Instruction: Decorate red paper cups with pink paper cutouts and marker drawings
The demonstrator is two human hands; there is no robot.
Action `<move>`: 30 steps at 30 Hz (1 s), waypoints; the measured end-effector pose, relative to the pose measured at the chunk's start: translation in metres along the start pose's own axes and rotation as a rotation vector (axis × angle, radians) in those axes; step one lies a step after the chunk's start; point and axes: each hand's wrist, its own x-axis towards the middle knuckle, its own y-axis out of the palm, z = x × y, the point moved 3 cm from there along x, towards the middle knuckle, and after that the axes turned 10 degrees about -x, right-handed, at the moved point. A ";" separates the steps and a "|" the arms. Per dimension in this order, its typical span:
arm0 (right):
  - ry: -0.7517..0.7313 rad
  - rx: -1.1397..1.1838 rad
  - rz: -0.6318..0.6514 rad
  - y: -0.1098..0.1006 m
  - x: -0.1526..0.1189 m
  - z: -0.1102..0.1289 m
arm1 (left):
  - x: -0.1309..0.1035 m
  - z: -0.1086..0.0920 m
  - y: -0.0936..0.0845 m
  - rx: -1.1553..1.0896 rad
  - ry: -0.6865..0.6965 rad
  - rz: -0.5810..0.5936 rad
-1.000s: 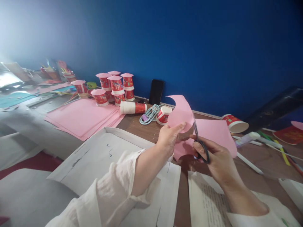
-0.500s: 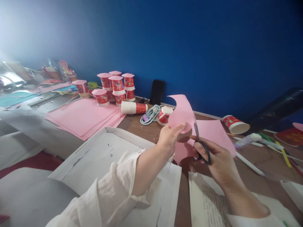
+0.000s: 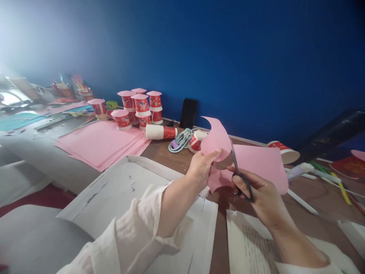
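Observation:
Between thumb and fingers, my left hand (image 3: 201, 167) pinches a piece of pink paper (image 3: 218, 135) held up above the table. Its edge is curved, with a pointed tip at the upper left. My right hand (image 3: 262, 194) grips black-handled scissors (image 3: 242, 180), whose blades point up against the right edge of the paper. The blades look nearly closed. A larger pink sheet (image 3: 259, 163) hangs or lies behind the scissors; whether it is joined to the held piece I cannot tell. Beside the paper, a red and white paper cup (image 3: 196, 140) stands upside down.
Left of my hands are a white box lid (image 3: 114, 194), a stack of pink sheets (image 3: 99, 142), nested cups (image 3: 161, 132) and several cups with pink tops (image 3: 141, 104). A phone (image 3: 188, 113) leans on the blue wall. Pens (image 3: 302, 201) and a printed page (image 3: 251, 239) lie right.
The scissors have moved slightly left along the paper's right edge. The pink sheet behind them has shifted right and shows more of itself. My left hand still pinches the paper.

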 end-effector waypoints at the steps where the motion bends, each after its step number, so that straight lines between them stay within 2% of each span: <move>1: 0.002 0.006 0.004 0.000 0.000 -0.001 | 0.001 0.000 -0.001 0.020 0.002 -0.005; 5: 0.000 0.003 0.001 -0.004 0.001 -0.004 | 0.001 -0.001 -0.001 0.096 -0.024 -0.008; 15: -0.025 0.034 -0.010 -0.008 0.001 -0.003 | -0.003 -0.005 0.004 0.073 -0.146 0.111; 23: -0.016 -0.051 -0.044 -0.012 0.001 -0.001 | -0.005 -0.005 0.006 0.090 -0.160 0.119; 30: -0.019 -0.014 -0.045 -0.012 0.002 -0.003 | -0.005 -0.004 0.005 0.087 -0.187 0.123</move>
